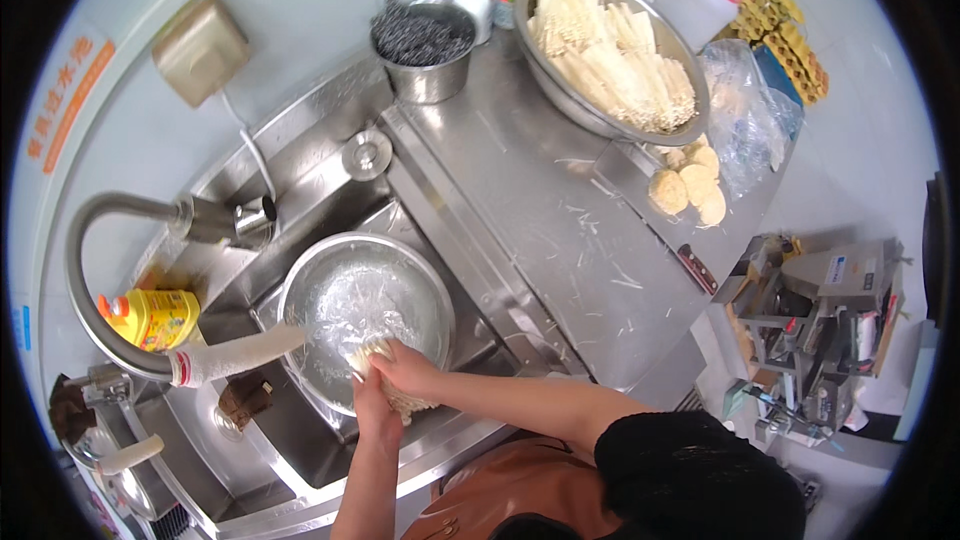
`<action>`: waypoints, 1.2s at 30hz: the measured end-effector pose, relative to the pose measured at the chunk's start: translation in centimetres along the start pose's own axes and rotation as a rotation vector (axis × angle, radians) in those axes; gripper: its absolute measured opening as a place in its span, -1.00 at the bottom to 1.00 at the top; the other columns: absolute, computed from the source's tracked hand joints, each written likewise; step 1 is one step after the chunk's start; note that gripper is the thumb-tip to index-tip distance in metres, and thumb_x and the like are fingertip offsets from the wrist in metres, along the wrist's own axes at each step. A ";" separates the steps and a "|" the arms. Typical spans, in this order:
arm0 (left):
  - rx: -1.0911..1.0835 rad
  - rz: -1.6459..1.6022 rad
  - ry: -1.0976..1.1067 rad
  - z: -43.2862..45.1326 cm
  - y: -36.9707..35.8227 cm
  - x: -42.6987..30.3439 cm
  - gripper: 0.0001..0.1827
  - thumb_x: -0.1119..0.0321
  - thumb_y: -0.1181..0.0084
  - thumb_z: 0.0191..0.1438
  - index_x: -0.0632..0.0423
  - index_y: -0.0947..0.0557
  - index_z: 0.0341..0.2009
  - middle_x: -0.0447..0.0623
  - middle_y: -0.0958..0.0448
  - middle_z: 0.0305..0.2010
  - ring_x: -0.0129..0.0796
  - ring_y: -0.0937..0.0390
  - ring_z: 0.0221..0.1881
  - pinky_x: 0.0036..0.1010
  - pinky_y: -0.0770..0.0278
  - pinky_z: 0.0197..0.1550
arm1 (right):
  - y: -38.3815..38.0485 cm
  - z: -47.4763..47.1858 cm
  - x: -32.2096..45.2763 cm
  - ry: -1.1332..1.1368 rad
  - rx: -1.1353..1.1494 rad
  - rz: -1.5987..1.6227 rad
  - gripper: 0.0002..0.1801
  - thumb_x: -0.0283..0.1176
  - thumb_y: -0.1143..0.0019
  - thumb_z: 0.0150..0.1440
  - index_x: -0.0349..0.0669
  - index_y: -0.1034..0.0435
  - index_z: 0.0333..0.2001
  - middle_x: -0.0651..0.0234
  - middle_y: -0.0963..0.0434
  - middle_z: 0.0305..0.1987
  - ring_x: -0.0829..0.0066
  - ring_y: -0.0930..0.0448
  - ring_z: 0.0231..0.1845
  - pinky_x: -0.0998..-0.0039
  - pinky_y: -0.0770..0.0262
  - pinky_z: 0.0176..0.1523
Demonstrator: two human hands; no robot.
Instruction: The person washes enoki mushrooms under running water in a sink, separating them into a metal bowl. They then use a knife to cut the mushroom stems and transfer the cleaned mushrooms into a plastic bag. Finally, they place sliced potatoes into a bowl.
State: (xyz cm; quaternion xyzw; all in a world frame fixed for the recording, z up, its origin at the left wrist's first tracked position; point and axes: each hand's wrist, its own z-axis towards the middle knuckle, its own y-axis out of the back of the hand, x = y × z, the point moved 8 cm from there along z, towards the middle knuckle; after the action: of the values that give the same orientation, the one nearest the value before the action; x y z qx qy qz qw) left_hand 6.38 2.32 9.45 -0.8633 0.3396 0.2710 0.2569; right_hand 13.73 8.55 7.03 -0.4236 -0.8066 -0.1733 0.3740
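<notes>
Both of my hands grip one bundle of enoki mushrooms (405, 399) over the near rim of a round metal basin (291, 270). My left hand (375, 405) holds it from the left side. My right hand (405, 369) closes over it from the right, close to the other hand. Part of the bundle is hidden behind my fingers. The basin sits in a stainless steel sink (472, 360) and has water in it. A cloth-wrapped faucet spout (240, 356) reaches over the basin's left rim.
On the steel counter (525, 187) stand a big bowl (540, 82) of enoki and a metal pot (427, 82) of dark shredded food. Cut mushroom bases (697, 184), a plastic bag (739, 120) and a knife (697, 268) lie at right. A yellow jug (161, 317) stands left of the sink.
</notes>
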 end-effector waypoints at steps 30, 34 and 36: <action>0.725 0.394 -0.067 -4.6 -59.9 -2.4 -0.17 -0.03 0.03 0.14 0.19 0.03 0.30 0.14 0.13 0.38 -0.06 0.16 0.37 -0.09 0.05 0.30 | 57.9 -14.3 16.5 0.254 -1.075 -0.734 -0.16 0.03 -0.03 0.04 -0.23 -0.02 0.27 0.00 -0.16 0.29 0.04 -0.20 0.27 0.00 -0.04 0.26; 0.735 0.478 -0.270 -6.7 -54.9 -5.8 -0.43 0.17 0.04 0.18 0.20 -0.21 0.20 0.13 -0.13 0.28 -0.15 -0.14 0.26 -0.25 -0.16 0.24 | 57.2 -18.1 17.4 0.436 -1.161 -0.740 -0.28 -0.05 -0.06 0.04 -0.17 -0.15 0.21 0.04 -0.17 0.29 0.08 -0.19 0.29 0.10 -0.09 0.28; 0.708 0.449 -0.316 -7.5 -50.9 -7.5 -0.55 0.26 0.07 0.20 0.20 -0.32 0.12 0.12 -0.28 0.18 -0.19 -0.30 0.16 -0.34 -0.26 0.18 | 56.9 -21.3 17.6 0.698 -1.198 -0.658 -0.42 -0.23 -0.11 0.04 -0.20 -0.25 0.14 0.07 -0.19 0.27 0.09 -0.25 0.25 0.21 -0.21 0.22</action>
State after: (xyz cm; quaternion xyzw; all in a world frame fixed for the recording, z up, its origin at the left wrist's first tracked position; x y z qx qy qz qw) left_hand 40.85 33.38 32.87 -0.5752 0.5470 0.3154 0.5200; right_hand 63.39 38.62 32.18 -0.2127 -0.4948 -0.8069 0.2425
